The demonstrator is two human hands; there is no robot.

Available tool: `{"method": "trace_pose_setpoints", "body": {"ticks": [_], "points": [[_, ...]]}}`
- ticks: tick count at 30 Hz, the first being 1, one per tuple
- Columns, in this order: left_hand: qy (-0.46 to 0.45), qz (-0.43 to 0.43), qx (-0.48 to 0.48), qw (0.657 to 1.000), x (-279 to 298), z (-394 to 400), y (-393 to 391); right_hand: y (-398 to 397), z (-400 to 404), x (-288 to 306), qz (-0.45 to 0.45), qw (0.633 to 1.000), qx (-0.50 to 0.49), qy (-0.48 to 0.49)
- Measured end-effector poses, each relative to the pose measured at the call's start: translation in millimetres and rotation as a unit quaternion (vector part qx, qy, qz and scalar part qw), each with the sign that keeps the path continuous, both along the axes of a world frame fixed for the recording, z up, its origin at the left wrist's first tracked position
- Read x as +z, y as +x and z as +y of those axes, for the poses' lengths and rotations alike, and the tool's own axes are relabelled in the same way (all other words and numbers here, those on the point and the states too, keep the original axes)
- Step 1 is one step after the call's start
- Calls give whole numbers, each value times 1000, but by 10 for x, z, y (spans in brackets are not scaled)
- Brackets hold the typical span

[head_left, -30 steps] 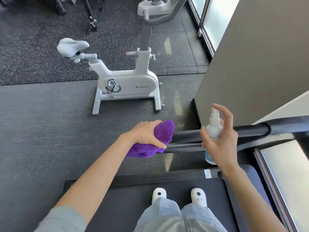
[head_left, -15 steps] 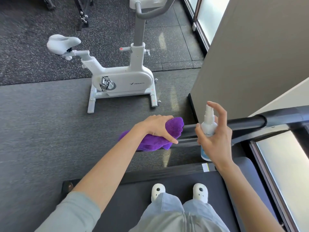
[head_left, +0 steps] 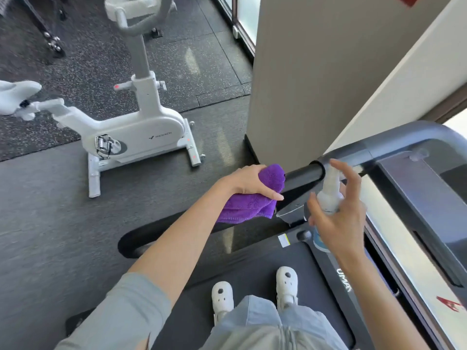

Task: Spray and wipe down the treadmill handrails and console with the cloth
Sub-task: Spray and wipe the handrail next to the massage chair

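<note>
My left hand [head_left: 249, 181] grips a folded purple cloth [head_left: 249, 207] wrapped over the treadmill's black left handrail [head_left: 302, 176]. To its right my right hand [head_left: 337, 219] holds a white spray bottle [head_left: 328, 195] upright, index finger raised over the nozzle, close to the handrail's front end. The handrail bends into the grey console frame [head_left: 409, 137] at the upper right. The console panel [head_left: 427, 195] lies to the right of the bottle.
I stand on the black treadmill belt [head_left: 255, 263] in white shoes. A white exercise bike [head_left: 131, 132] stands on the floor to the left. A beige pillar [head_left: 303, 79] rises just beyond the handrail. A bright window strip runs along the right.
My left hand has slid the cloth forward along the handrail towards the console. The right hand with the bottle moved forward with it, and the view swung right.
</note>
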State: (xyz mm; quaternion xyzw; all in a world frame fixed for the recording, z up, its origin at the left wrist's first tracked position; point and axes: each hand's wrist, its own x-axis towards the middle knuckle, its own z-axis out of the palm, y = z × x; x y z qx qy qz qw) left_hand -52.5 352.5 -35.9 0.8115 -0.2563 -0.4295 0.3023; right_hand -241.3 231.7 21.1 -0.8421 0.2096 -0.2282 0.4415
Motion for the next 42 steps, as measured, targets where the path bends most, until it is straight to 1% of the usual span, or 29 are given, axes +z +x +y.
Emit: {"method": "trace_pose_setpoints", "body": {"ticks": [3, 7, 10, 12, 14, 18, 21, 24, 27, 29, 31, 34, 38, 42], "points": [[-5, -33, 3, 999, -5, -475, -15, -118, -265, 11, 0, 1000, -30, 0], [24, -127, 10, 992, -28, -945, -51, -189, -422, 18, 4, 998, -54, 7], [16, -116, 4, 993, 12, -909, -59, -198, -424, 23, 10, 999, -49, 1], [3, -102, -5, 995, 34, -641, -80, -180, -364, 31, 8, 999, -41, 2], [10, -99, 2, 995, 27, -252, -98, -154, -281, 39, 11, 999, -35, 1], [58, -144, 14, 988, 42, 610, -159, -62, -32, 9, 18, 1000, -6, -1], [79, -180, 19, 980, 48, 1173, -218, -15, 235, -38, 6, 1000, 18, -12], [95, -207, 25, 973, 43, 1695, -248, 44, 497, -96, -1, 999, 49, 1], [107, -215, 62, 969, 52, 2091, -308, 84, 714, -193, 4, 997, 76, 5], [105, -224, 84, 965, 31, 2175, -338, 70, 827, -229, -3, 997, 75, 7], [102, -237, 73, 963, 11, 2085, -329, 33, 878, -245, -10, 998, 69, 11], [83, -245, 50, 965, -15, 1740, -272, -59, 830, -212, -7, 999, 46, 9], [54, -245, 25, 968, -39, 1058, -229, -252, 575, -187, -5, 1000, -4, 8], [26, -279, 4, 960, -39, 313, -261, -474, 213, -244, -6, 998, -58, 15]]}}
